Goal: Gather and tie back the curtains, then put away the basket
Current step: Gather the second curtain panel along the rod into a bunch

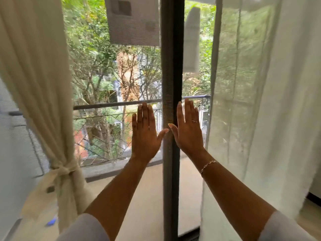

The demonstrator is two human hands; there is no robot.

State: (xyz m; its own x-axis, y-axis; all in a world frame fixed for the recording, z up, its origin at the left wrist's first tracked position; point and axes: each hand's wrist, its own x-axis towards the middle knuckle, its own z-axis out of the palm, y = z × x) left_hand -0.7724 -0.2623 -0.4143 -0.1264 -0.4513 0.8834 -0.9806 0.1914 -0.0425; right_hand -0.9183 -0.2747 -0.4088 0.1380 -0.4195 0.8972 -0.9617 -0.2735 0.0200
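Observation:
The cream left curtain (pixel 40 75) hangs gathered at the left, bound low down by a knotted fabric tie (pixel 65 169). The sheer white right curtain (pixel 260 101) hangs loose and untied over the right side of the glass. My left hand (pixel 145 131) and my right hand (pixel 188 129) are raised in front of the window with fingers straight and spread, one on each side of the dark door frame (pixel 171 84). Both hands hold nothing. No basket is in view.
Beyond the glass are a balcony floor, a dark railing (pixel 112 105) and trees. A small blue object (pixel 52 221) lies on the floor at lower left. A grey screen panel (pixel 133 21) hangs at the top of the window.

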